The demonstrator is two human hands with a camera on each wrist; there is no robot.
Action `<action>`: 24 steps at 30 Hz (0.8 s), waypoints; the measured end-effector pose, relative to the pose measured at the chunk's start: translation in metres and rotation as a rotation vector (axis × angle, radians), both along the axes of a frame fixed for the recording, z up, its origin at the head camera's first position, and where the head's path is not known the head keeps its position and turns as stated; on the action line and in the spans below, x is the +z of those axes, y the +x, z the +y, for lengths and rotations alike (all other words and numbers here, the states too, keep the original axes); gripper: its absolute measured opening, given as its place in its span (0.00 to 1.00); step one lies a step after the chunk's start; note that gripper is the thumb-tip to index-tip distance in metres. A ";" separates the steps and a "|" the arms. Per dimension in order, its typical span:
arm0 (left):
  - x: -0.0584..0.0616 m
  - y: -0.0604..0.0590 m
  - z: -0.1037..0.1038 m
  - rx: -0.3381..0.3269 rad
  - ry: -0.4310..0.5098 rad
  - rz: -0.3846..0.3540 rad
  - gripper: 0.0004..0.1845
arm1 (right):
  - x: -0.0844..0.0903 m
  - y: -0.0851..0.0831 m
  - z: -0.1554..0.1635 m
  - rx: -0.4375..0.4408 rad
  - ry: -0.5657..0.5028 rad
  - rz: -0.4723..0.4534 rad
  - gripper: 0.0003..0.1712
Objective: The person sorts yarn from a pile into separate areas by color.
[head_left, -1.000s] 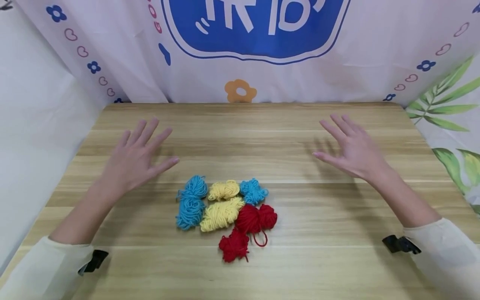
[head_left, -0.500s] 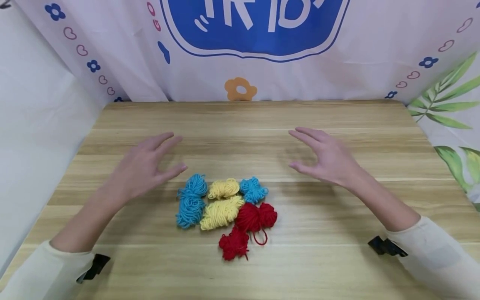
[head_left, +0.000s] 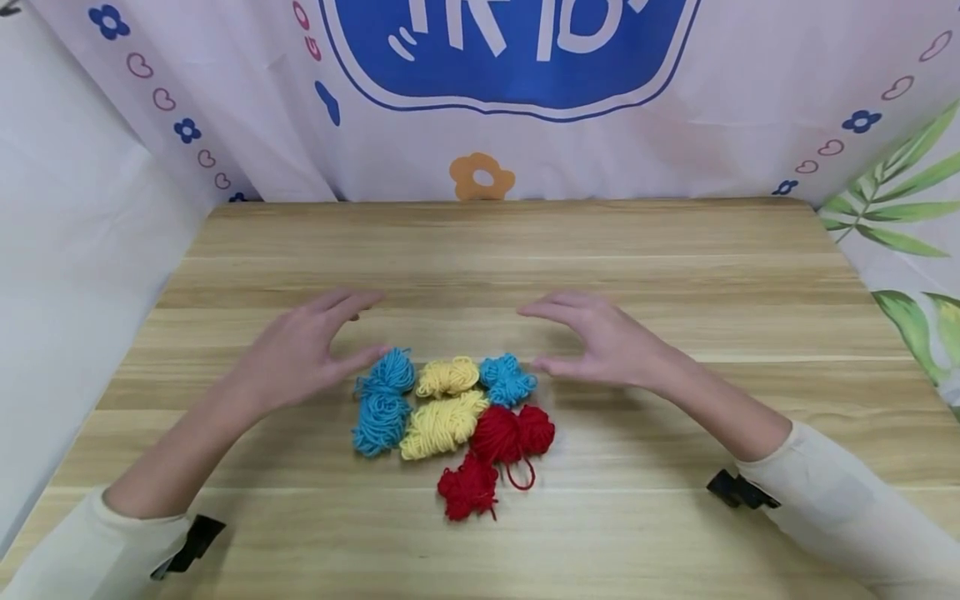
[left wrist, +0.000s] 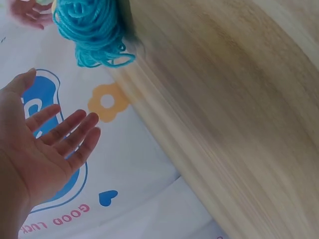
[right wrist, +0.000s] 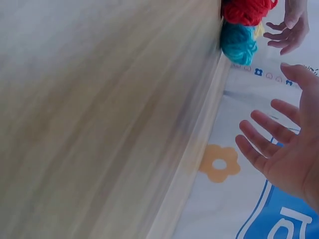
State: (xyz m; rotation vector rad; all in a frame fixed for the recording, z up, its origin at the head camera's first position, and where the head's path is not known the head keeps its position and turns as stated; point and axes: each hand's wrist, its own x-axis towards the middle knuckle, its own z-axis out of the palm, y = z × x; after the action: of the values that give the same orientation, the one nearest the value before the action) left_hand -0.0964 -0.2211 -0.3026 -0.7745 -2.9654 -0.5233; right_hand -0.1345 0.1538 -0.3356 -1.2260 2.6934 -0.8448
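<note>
Yarn bundles point(head_left: 450, 425) sit clumped mid-worktop point(head_left: 675, 250), all touching: two blue at the left, a small blue point(head_left: 507, 381) at the back right, two yellow point(head_left: 444, 412) in the centre, red ones point(head_left: 510, 435) at the front right w/ a loose red loop trailing off. Packed tight like that, prob. so both hands can frame the heap from either side. Left hand point(head_left: 303, 350) hangs just left of the heap, fingers straight & spread, thumb tip right next to the back blue bundle point(head_left: 390, 372); can't tell if it touches. Right hand point(head_left: 600, 342) mirrors it on the other side, fingers out & relaxed, thumb tip just beside the small blue one. Neither grip holds anything: both wide. Left wrist view confirms: palm flat, fingers apart, blue yarn point(left wrist: 92, 27) ahead of the fingertips. Right wrist view same story, spread fingers point(right wrist: 264, 144), blue & red yarn beyond them. So the heap lies between the two grips, slightly nearer the person than the fingertips, level w/ the thumbs.
</note>
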 end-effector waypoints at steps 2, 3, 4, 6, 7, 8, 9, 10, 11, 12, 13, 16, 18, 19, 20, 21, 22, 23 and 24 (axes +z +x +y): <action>0.000 0.001 0.001 -0.021 0.012 0.008 0.33 | -0.001 0.000 -0.004 0.030 -0.015 -0.012 0.36; 0.000 0.001 0.002 -0.031 0.017 0.011 0.32 | -0.001 0.000 -0.006 0.042 -0.019 -0.018 0.35; 0.000 0.002 0.002 -0.039 0.021 0.011 0.32 | -0.002 0.000 -0.008 0.053 -0.020 -0.022 0.34; 0.001 0.004 0.003 -0.047 0.030 0.007 0.30 | -0.003 0.000 -0.012 0.077 -0.014 -0.032 0.33; 0.001 0.004 0.003 -0.048 0.033 0.002 0.30 | -0.004 0.000 -0.014 0.090 -0.008 -0.040 0.32; 0.001 0.005 0.004 -0.049 0.039 -0.005 0.30 | -0.005 0.001 -0.016 0.103 0.000 -0.049 0.32; 0.001 0.006 0.004 -0.047 0.041 -0.012 0.29 | -0.005 0.001 -0.018 0.114 0.014 -0.055 0.32; 0.001 0.007 0.004 -0.046 0.044 -0.024 0.29 | -0.006 0.001 -0.019 0.128 0.027 -0.057 0.31; 0.001 0.008 0.004 -0.047 0.045 -0.032 0.29 | -0.007 0.002 -0.021 0.138 0.042 -0.063 0.31; 0.000 0.009 0.005 -0.047 0.042 -0.041 0.29 | -0.007 0.002 -0.023 0.148 0.055 -0.068 0.31; 0.000 0.010 0.005 -0.048 0.042 -0.050 0.29 | -0.008 0.002 -0.025 0.156 0.067 -0.071 0.30; -0.001 0.013 0.006 -0.055 0.035 -0.061 0.29 | -0.009 0.003 -0.029 0.182 0.091 -0.068 0.30; -0.002 0.014 0.007 -0.054 0.029 -0.060 0.29 | -0.010 0.003 -0.031 0.193 0.101 -0.063 0.29; -0.002 0.015 0.008 -0.054 0.029 -0.059 0.29 | -0.010 0.004 -0.032 0.199 0.103 -0.060 0.29; -0.002 0.016 0.009 -0.053 0.028 -0.059 0.29 | -0.011 0.004 -0.033 0.203 0.106 -0.056 0.29; -0.001 0.016 0.009 -0.053 0.026 -0.060 0.29 | -0.011 0.004 -0.033 0.204 0.109 -0.053 0.28; -0.001 0.017 0.009 -0.052 0.028 -0.063 0.29 | -0.012 0.004 -0.034 0.208 0.111 -0.052 0.28; -0.001 0.017 0.010 -0.052 0.030 -0.067 0.29 | -0.012 0.004 -0.035 0.208 0.114 -0.053 0.28; -0.001 0.018 0.010 -0.052 0.031 -0.069 0.29 | -0.013 0.003 -0.035 0.210 0.116 -0.056 0.28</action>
State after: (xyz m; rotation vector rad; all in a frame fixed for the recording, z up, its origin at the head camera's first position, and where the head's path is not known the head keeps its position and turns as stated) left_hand -0.0787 -0.2115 -0.3031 -0.8492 -2.9990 -0.6101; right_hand -0.1311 0.1188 -0.3483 -1.4049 2.4752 -0.6756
